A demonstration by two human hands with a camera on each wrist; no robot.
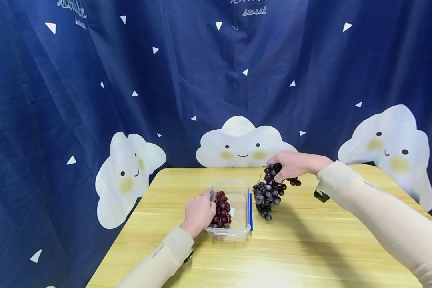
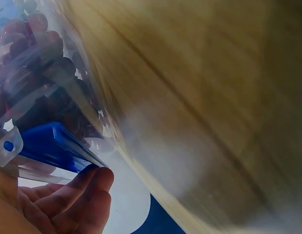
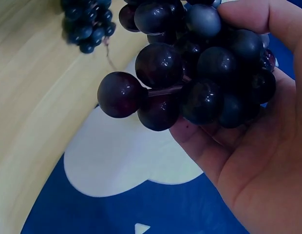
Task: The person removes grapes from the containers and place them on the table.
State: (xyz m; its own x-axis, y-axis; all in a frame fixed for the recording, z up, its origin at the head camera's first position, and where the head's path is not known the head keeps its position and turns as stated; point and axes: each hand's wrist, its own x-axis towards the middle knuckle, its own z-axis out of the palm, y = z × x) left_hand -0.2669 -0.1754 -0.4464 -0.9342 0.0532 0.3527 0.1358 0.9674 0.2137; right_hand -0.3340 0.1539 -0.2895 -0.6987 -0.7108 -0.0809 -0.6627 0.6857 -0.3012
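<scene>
Head view: left grip (image 1: 199, 212), closed on the near side wall of a clear box (image 1: 237, 231); red grapes (image 1: 221, 210) inside, just beside its thumb. Right grip (image 1: 289, 164), gripping a bunch of dark grapes (image 1: 271, 172) above the worktop (image 1: 165, 208); more dark berries directly below it, the boundary between bunches unclear. Likely hazard: held berries snagging those below and dragging them along.

Left wrist view: left grip's fingertips at the edge of a blue flap (image 2: 53, 146), red grapes behind the clear wall above. Likely hazard: a one-sided hold letting the box swivel or tip if knocked.

Right wrist view: right grip's fingers and thumb around the dark grapes; an outlying berry (image 3: 122, 95) projects past them on its stem. Second dark bunch (image 3: 87, 24) beyond. Likely hazard: round, glossy berries rolling under pressure, loosening the hold, or the projecting one catching an edge.
</scene>
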